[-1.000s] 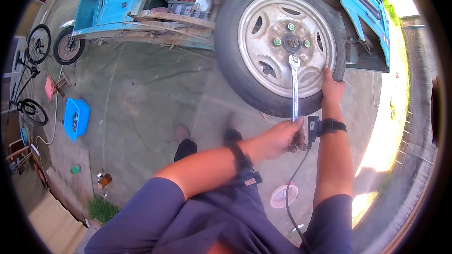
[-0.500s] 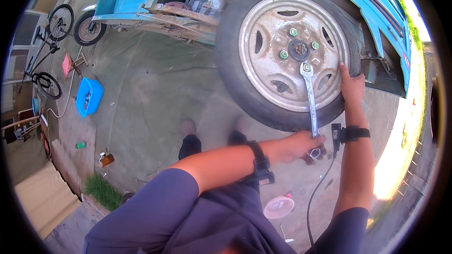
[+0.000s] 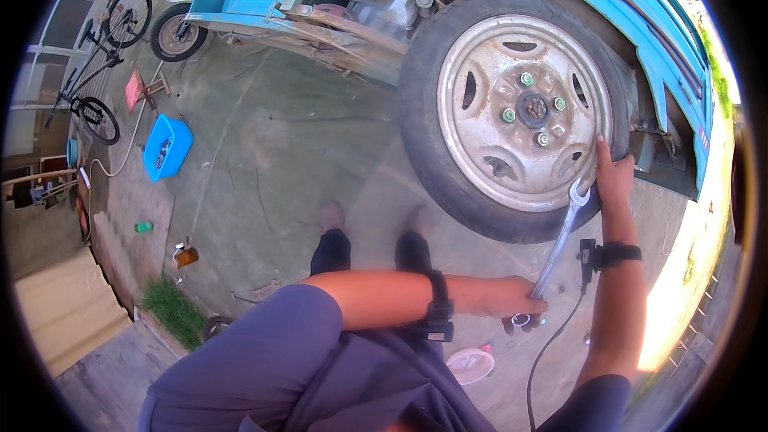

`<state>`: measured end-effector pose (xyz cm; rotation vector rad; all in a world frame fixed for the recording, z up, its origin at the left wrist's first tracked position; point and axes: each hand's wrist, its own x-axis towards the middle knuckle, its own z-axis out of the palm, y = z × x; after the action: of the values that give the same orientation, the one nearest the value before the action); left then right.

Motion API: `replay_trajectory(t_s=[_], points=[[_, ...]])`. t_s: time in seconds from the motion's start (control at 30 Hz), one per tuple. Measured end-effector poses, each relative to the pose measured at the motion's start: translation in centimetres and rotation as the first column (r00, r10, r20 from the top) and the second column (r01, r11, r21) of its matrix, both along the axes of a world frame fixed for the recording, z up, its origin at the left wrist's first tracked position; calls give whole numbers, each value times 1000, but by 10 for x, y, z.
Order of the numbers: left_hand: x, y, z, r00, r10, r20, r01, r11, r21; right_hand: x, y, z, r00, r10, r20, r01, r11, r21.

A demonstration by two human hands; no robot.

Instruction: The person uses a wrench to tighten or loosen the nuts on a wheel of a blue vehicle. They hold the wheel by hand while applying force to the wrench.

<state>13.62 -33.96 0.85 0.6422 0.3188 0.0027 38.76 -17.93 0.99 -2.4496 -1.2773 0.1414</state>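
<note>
A wheel (image 3: 448, 168), with a black tyre and a worn silver rim (image 3: 480, 184), stands mounted on a blue cargo vehicle (image 3: 640, 40). Several green-tinged nuts (image 3: 543, 140) surround its hub (image 3: 534, 110). My left hand (image 3: 508, 298) is closed round the lower part of a combination wrench (image 3: 560, 236). Its open jaw points up in front of the tyre's lower right, apart from the nuts; the ring end shows below my fist. My right hand (image 3: 614, 172) grips the wheel's right edge, one digit on the rim and the other fingers partly hidden.
A pink basin (image 3: 470, 366) sits on the ground near my body. To the left are a blue tub (image 3: 158, 148) with small items inside, a small stool (image 3: 144, 90), a brown bottle (image 3: 186, 255) and a bicycle (image 3: 100, 72). A cable (image 3: 544, 352) hangs from my right wrist strap.
The wrench has come off the lowest nut and moved down and right, tilting, with my left hand still round it. My right hand stays on the wheel's edge. The whole view has shifted slightly.
</note>
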Motion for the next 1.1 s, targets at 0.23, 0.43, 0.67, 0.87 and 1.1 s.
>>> replay_trajectory(t_s=[0.23,0.43,0.67,0.87,1.1], points=[[-128,47,-3,962,-42,-271,160,888,431,4,-1,-3,998,9,-57,-8,1000,6],[-243,58,9,882,159,-444,36,916,400,-27,-71,-14,927,-51,-371,121,979,167],[-291,47,16,836,290,-465,-121,925,360,-175,-153,-2,354,-309,-883,413,899,-149],[-300,55,23,841,288,-458,-68,896,438,-140,-136,-14,296,-128,-946,475,880,30],[-302,53,20,801,338,-494,-150,912,382,-27,-48,16,835,-69,-546,162,979,125]])
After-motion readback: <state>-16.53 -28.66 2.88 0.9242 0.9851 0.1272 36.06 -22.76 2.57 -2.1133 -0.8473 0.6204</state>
